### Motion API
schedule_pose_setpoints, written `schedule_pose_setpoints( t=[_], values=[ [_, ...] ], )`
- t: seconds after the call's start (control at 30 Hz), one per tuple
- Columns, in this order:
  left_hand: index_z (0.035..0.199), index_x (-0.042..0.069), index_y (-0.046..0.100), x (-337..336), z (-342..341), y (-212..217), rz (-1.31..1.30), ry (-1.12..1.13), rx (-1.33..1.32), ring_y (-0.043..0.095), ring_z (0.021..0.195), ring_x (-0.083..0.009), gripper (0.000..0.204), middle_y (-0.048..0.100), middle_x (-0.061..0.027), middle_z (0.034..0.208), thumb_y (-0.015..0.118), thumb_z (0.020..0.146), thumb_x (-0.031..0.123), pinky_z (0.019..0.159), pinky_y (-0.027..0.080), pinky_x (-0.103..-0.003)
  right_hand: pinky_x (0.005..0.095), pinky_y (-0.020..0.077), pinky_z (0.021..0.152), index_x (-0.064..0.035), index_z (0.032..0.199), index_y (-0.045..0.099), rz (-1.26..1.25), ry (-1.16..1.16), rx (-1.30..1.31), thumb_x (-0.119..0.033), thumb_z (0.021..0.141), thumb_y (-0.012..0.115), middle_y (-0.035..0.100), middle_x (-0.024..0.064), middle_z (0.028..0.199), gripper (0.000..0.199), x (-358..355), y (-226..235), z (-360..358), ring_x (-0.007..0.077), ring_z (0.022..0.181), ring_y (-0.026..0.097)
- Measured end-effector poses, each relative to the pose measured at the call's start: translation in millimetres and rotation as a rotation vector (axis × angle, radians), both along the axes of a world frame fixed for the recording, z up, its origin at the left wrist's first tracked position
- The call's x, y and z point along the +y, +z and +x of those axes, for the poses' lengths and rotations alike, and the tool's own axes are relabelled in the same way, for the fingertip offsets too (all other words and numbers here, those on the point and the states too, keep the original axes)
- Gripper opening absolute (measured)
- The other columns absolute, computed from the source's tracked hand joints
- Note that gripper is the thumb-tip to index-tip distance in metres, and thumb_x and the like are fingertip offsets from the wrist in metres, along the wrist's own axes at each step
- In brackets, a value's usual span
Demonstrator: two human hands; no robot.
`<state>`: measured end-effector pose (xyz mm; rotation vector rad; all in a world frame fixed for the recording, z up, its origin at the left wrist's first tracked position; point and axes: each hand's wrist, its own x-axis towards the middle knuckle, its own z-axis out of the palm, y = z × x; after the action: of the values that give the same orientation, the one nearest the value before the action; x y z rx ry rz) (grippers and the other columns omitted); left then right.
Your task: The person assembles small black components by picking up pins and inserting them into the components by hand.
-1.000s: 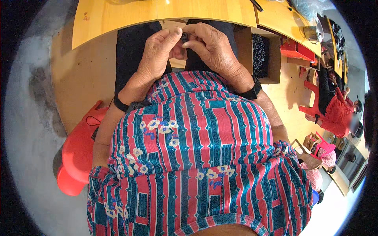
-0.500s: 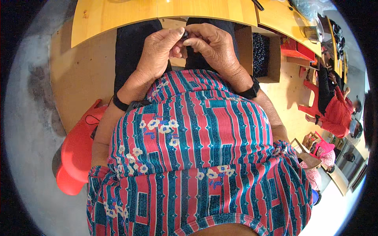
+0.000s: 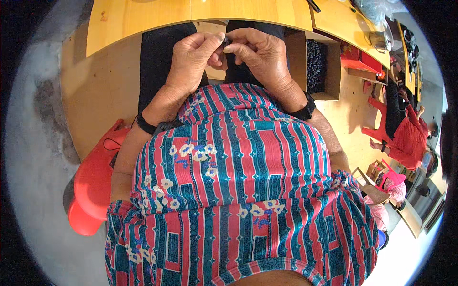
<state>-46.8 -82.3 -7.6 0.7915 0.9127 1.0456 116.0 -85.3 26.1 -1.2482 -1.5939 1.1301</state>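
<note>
A small black piece (image 3: 225, 42) sits between my two hands, just off the near edge of the yellow table and above my lap. Thumb and fingers of my left hand (image 3: 194, 56) pinch it from the left. My right hand (image 3: 260, 51) closes on it from the other side, thumb and forefinger curled inward. Fingertips cover most of the piece, so its exact kind cannot be made out.
The yellow table (image 3: 205, 10) spans the far side. Right of my legs stands a cardboard box (image 3: 333, 71) full of small dark pieces (image 3: 315, 66). A red stool (image 3: 93, 181) is at my left. Other people (image 3: 411, 138) sit farther right.
Both hands stay together at nearly the same place. My fingers have shifted slightly around the black piece, and the right hand has moved a little to the right.
</note>
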Motion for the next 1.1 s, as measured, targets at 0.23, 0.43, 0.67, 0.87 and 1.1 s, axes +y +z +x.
schedule_pose_setpoints(
  t=[0.23,0.43,0.67,0.87,1.1],
  values=[
    [0.078,0.002,0.062,0,2,0,-0.015,0.052,0.009,0.053,0.052,-0.0075,0.022,0.056,-0.001,0.062,0.064,0.087,0.022,0.05,0.047,-0.021,0.0233,0.0483,0.05,-0.0002,0.081,0.067,-0.024,-0.065,-0.169,-0.022,0.079,0.072,0.063,0.0066,0.061,0.023,-2,1,-2,0.009,0.056,0.06],
    [0.086,0.004,0.062,1,-3,-3,-0.013,-0.041,0.029,0.05,0.059,-0.0063,0.019,0.054,0.0021,0.069,0.062,0.089,0.022,0.057,0.047,-0.023,0.0239,0.0471,0.048,0.0008,0.084,0.066,-0.107,-0.011,-0.088,-0.019,0.083,0.068,0.06,0.0053,0.059,0.02,-1,0,1,0.0084,0.052,0.057],
    [0.085,0.004,0.062,1,-3,-1,-0.027,-0.07,0.04,0.05,0.058,-0.0054,0.02,0.053,0.0024,0.068,0.062,0.089,0.023,0.056,0.047,-0.023,0.0236,0.0479,0.052,-0.0005,0.1,0.062,0.015,0.079,-0.034,-0.016,0.084,0.065,0.062,0.0067,0.071,0.023,-1,-3,-1,0.0078,0.058,0.057],
    [0.082,0.003,0.063,2,-7,-9,-0.006,-0.135,0.046,0.057,0.056,-0.008,0.028,0.056,-0.0006,0.064,0.063,0.088,0.029,0.053,0.049,-0.02,0.0321,0.0509,0.067,-0.002,0.107,0.059,0.178,0.166,-0.17,-0.014,0.084,0.063,0.062,0.0141,0.086,0.026,2,-9,4,0.0246,0.076,0.063],
    [0.087,0.002,0.062,1,-8,-11,-0.083,-0.215,-0.069,0.057,0.061,-0.0085,0.03,0.054,-0.0001,0.066,0.063,0.088,0.032,0.056,0.048,-0.02,0.0376,0.0495,0.075,-0.0025,0.109,0.055,0.317,0.185,-0.281,-0.015,0.083,0.062,0.06,0.0172,0.092,0.03,4,-15,8,0.0345,0.087,0.061]
  ],
)
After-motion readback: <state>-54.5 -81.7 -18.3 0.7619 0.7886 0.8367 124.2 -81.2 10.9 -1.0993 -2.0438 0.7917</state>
